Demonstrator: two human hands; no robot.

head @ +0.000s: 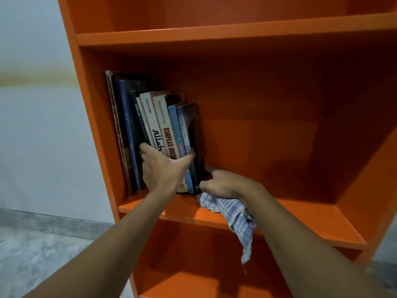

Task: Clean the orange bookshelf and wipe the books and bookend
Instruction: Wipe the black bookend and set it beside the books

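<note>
Dim light, deep shelf shadows, soft blur, edges bowed.

Two arms in shot, and both are bare. The left forearm [103, 239] is uncovered along all its visible length, slim and tapering to the wrist. The right forearm [300, 244] looks just the same. The left hand [160, 168] is bare, with the knuckles plain to see. The right hand [223, 183] is bare as well, its knuckle ridges showing.
</note>
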